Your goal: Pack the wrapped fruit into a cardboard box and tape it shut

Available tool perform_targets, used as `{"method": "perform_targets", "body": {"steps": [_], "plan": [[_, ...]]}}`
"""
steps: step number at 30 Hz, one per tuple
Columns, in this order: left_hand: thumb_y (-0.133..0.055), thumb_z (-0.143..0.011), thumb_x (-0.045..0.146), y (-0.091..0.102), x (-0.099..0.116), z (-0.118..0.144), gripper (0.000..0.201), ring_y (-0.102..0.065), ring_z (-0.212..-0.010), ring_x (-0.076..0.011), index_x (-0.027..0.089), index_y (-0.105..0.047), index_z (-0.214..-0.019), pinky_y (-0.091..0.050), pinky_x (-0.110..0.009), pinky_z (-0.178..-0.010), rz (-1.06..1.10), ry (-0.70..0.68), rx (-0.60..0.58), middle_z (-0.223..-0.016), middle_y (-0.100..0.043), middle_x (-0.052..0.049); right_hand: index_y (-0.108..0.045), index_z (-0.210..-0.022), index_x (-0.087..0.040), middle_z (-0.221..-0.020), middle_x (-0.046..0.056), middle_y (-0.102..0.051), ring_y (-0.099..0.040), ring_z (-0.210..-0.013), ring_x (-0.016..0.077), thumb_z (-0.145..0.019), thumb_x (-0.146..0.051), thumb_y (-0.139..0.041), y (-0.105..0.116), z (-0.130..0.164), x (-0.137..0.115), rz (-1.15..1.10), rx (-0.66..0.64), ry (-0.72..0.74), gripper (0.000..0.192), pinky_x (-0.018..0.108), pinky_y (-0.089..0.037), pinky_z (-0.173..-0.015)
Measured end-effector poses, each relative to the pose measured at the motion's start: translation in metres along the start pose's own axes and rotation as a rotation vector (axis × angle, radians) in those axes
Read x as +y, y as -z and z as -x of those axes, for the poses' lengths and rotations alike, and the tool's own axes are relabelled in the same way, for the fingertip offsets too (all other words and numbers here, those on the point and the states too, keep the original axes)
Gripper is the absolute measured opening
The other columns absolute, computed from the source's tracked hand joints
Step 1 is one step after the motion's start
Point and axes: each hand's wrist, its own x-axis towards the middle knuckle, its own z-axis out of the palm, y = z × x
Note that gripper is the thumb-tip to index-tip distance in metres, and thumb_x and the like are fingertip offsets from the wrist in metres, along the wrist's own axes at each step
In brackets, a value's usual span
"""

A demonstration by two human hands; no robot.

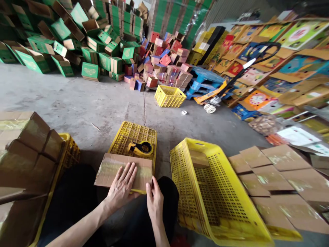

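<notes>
Grey concrete floor (77,99) stretches to heaps of green cartons (89,70) and red and blue boxes (164,65) at the back. Close by, a flattened cardboard box (113,164), shiny with tape, lies on an upturned yellow crate (133,133), just in front of a yellow tape dispenser (141,148). The left hand (122,187) presses flat on the cardboard, fingers spread; the right hand (154,200) touches its near right edge, fingers loosely together, gripping nothing. A tilted yellow basket (218,192) stands to the right beside stacked flat cardboard (277,171).
</notes>
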Motion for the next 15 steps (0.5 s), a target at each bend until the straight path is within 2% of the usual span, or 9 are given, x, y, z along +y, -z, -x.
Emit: {"method": "perform_targets", "body": {"steps": [2,4,6,8,11,15], "plan": [[-0.052,-0.100,0.065,0.008,-0.016,0.002,0.091,-0.035,-0.157,-0.0339,0.014,-0.022,-0.169,-0.027,-0.048,-0.128,0.029,-0.060,-0.022,-0.171,-0.033,-0.016,-0.071,-0.137,-0.013,-0.126,0.023,-0.075,-0.076,-0.114,0.0371,-0.100,-0.071,-0.049,-0.002,-0.001,0.002,0.021,0.020,0.015,0.072,0.049,-0.064,-0.095],[-0.047,-0.104,0.061,0.015,-0.036,0.008,0.081,-0.039,-0.155,-0.0294,0.018,-0.023,-0.169,-0.032,-0.043,-0.126,0.032,-0.049,-0.021,-0.169,-0.037,-0.013,-0.073,-0.133,-0.012,-0.125,0.024,-0.075,-0.076,-0.113,0.0374,-0.100,-0.073,-0.047,-0.003,0.000,0.006,0.025,0.006,0.007,0.074,0.048,-0.064,-0.095],[-0.046,-0.106,0.058,0.021,-0.055,0.017,0.077,-0.038,-0.156,-0.0306,0.021,-0.022,-0.170,-0.031,-0.049,-0.127,0.007,0.041,0.005,-0.169,-0.038,-0.012,-0.075,-0.130,-0.011,-0.125,0.024,-0.076,-0.076,-0.114,0.0370,-0.100,-0.074,-0.045,-0.004,0.003,0.011,0.016,-0.010,-0.015,0.075,0.047,-0.063,-0.096],[-0.047,-0.106,0.058,0.023,-0.069,0.026,0.078,-0.030,-0.159,-0.0355,0.023,-0.021,-0.170,-0.029,-0.057,-0.127,-0.020,0.167,0.056,-0.172,-0.033,-0.012,-0.075,-0.129,-0.011,-0.126,0.023,-0.075,-0.075,-0.117,0.0367,-0.099,-0.075,-0.046,-0.005,0.004,0.015,-0.002,-0.010,-0.037,0.076,0.047,-0.062,-0.099],[-0.047,-0.106,0.056,0.021,-0.081,0.034,0.077,-0.016,-0.162,-0.0396,0.024,-0.019,-0.170,-0.034,-0.060,-0.125,0.005,0.285,0.125,-0.176,-0.020,-0.011,-0.073,-0.133,-0.012,-0.134,0.021,-0.071,-0.071,-0.124,0.0358,-0.098,-0.077,-0.045,-0.008,-0.002,0.017,-0.029,-0.042,-0.071,0.079,0.047,-0.061,-0.102],[-0.049,-0.106,0.052,0.015,-0.082,0.032,0.079,-0.013,-0.162,-0.0396,0.025,-0.013,-0.171,-0.036,-0.059,-0.126,0.043,0.272,0.157,-0.177,-0.015,-0.011,-0.070,-0.139,-0.016,-0.140,0.019,-0.068,-0.070,-0.126,0.0350,-0.099,-0.073,-0.045,-0.013,-0.027,0.010,0.006,-0.048,-0.075,0.074,0.046,-0.062,-0.098]]}}
